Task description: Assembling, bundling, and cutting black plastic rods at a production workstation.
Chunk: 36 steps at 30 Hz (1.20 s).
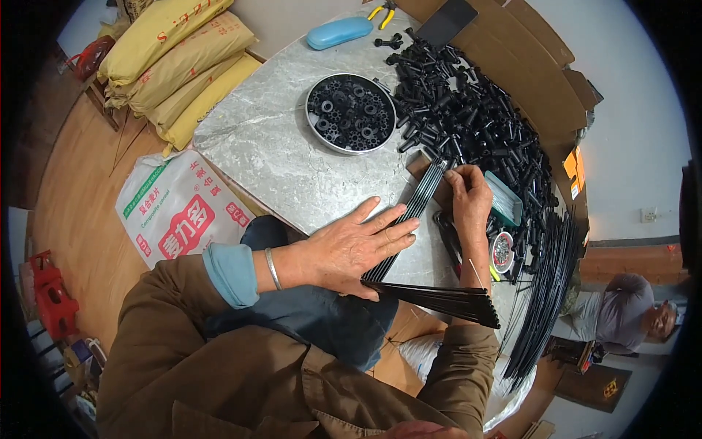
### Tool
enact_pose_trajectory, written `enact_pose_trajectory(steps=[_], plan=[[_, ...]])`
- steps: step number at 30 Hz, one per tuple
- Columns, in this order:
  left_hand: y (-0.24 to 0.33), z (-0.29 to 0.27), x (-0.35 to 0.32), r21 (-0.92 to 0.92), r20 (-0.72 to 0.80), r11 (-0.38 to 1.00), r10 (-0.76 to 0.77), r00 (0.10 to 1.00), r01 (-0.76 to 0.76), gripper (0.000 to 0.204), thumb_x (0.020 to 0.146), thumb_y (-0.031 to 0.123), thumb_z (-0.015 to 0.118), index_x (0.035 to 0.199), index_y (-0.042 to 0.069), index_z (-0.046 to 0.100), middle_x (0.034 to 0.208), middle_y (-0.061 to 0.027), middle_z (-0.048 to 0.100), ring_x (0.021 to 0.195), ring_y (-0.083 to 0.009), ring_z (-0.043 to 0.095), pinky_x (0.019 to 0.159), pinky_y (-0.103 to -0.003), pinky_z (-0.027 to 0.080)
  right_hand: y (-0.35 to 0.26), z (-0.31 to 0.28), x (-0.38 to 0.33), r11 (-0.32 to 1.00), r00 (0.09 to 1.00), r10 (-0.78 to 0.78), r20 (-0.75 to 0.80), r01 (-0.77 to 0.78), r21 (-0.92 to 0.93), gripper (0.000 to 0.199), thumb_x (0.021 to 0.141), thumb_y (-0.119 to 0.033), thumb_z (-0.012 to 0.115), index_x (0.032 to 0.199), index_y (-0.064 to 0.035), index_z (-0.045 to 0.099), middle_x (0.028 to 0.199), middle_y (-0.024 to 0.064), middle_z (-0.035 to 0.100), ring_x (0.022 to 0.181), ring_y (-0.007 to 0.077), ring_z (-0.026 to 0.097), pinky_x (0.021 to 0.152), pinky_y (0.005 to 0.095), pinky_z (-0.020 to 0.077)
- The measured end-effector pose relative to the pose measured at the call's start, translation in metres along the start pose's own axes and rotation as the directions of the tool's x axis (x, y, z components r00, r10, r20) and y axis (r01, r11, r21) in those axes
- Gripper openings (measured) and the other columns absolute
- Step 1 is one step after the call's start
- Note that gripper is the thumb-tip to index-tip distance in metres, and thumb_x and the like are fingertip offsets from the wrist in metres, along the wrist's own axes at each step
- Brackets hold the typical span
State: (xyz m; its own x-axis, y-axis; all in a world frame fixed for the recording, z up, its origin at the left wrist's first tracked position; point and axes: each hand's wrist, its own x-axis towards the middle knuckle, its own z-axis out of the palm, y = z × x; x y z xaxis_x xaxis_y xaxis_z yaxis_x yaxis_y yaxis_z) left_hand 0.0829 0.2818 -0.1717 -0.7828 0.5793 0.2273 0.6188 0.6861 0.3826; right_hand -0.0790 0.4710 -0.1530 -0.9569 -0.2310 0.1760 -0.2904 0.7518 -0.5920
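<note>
A bundle of thin black rods (417,210) slants across the near side of the table. My left hand (349,247) lies over the bundle with its fingers spread, resting on the rods. By its thumb the black lengths change direction, and their other part (446,300) runs right across my right forearm. My right hand (472,199) is at the far end of the bundle, thumb and forefinger pinched together. What sits between those fingertips is too small to make out. A thin pale strand shows beside the right wrist.
A round tin (351,148) holds black ring-shaped parts. Behind my right hand spreads a heap of black plastic parts (468,102) against cardboard (526,66). Nearby are a green tray (516,212), a small round tub (502,251), long black rods (545,300), a blue case (338,33) and yellow-handled pliers (385,12).
</note>
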Motion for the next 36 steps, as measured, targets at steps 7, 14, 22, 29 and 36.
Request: enact_pose_trajectory(steps=[7, 14, 22, 29, 36], plan=[[-0.001, 0.000, 0.000, -0.027, -0.016, 1.000, 0.007, 1.000, -0.008, 0.092, 0.074, 0.059, 0.066, 0.141, 0.002, 0.038, 0.153, -0.0138, 0.023, 0.142, -0.0318, 0.018, 0.114, -0.051, 0.015, 0.008, -0.007, 0.000, 0.944, 0.944, -0.329, 0.040, 0.329, 0.004, 0.008, 0.085, -0.001, 0.059, 0.091, 0.0006, 0.063, 0.085, 0.0112, 0.062, 0.075, 0.0207, 0.060, 0.068, 0.0301, 0.0464], [-0.001, 0.001, -0.001, -0.005, -0.014, 1.000, 0.006, 1.000, -0.006, 0.092, 0.074, 0.059, 0.065, 0.141, 0.002, 0.038, 0.153, -0.0137, 0.023, 0.142, -0.0318, 0.019, 0.114, -0.050, 0.015, 0.000, -0.003, -0.006, 0.953, 0.959, -0.282, -0.018, 0.278, -0.120, 0.010, 0.083, -0.003, 0.058, 0.091, -0.0028, 0.064, 0.086, 0.0131, 0.062, 0.077, 0.0311, 0.061, 0.070, 0.0375, 0.0477], [-0.001, 0.000, 0.000, -0.022, -0.029, 1.000, 0.021, 0.999, -0.022, 0.093, 0.073, 0.059, 0.066, 0.141, 0.002, 0.037, 0.153, -0.0143, 0.024, 0.142, -0.0322, 0.020, 0.113, -0.051, 0.016, 0.015, -0.007, 0.009, 0.974, 0.978, -0.200, 0.054, 0.193, 0.118, 0.012, 0.084, 0.003, 0.060, 0.095, 0.0009, 0.064, 0.085, 0.0057, 0.066, 0.078, 0.0129, 0.060, 0.071, 0.0263, 0.0475], [-0.001, 0.000, -0.002, -0.016, -0.024, 1.000, 0.011, 1.000, -0.012, 0.093, 0.074, 0.058, 0.067, 0.141, 0.001, 0.037, 0.152, -0.0145, 0.024, 0.142, -0.0320, 0.019, 0.113, -0.051, 0.016, 0.010, -0.011, 0.015, 0.968, 0.968, -0.219, 0.125, 0.199, 0.156, 0.012, 0.084, 0.004, 0.059, 0.096, 0.0010, 0.062, 0.084, 0.0035, 0.065, 0.078, 0.0086, 0.057, 0.072, 0.0229, 0.0467], [-0.001, 0.001, -0.001, 0.000, -0.009, 1.000, 0.013, 1.000, -0.013, 0.092, 0.076, 0.059, 0.064, 0.142, 0.002, 0.036, 0.153, -0.0143, 0.023, 0.143, -0.0318, 0.017, 0.114, -0.050, 0.015, 0.013, -0.004, 0.022, 0.964, 0.952, -0.258, 0.165, 0.243, 0.109, 0.015, 0.084, 0.005, 0.059, 0.099, -0.0001, 0.060, 0.085, 0.0029, 0.064, 0.079, 0.0080, 0.057, 0.073, 0.0223, 0.0466]])
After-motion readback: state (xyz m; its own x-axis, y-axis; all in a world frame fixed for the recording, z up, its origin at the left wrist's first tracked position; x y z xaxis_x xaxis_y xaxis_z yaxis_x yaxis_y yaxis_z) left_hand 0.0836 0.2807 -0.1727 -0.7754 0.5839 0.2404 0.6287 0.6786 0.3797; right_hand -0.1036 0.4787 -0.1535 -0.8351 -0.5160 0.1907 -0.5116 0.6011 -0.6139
